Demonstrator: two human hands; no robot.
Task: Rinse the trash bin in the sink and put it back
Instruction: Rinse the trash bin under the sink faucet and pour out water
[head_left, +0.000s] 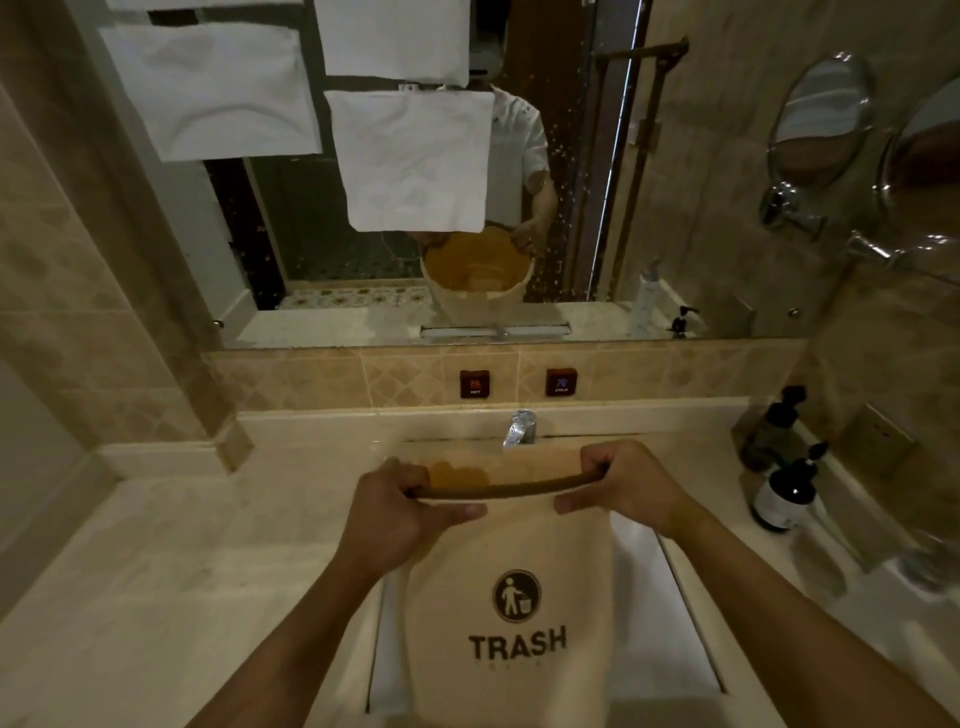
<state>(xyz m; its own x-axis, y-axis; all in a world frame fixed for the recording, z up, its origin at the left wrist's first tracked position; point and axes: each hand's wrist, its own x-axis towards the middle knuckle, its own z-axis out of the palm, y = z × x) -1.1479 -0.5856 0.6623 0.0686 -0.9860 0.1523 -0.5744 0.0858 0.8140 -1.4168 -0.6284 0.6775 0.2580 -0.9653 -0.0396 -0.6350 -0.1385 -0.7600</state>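
Gripping one trash bin by its rim, the left hand and right hand close fully around it. The bin hangs over one sink, below one faucet. Two dark bottles stand on the counter, right.

Cream trash bin here, dark brown "TRASH" lettering and a round figure logo on its side, orange-brown inside. Beige wall tiles carry a diamond pattern. Two dark red labels read hot and cold. White cloths cover the mirror; dark bottles wear pale labels.
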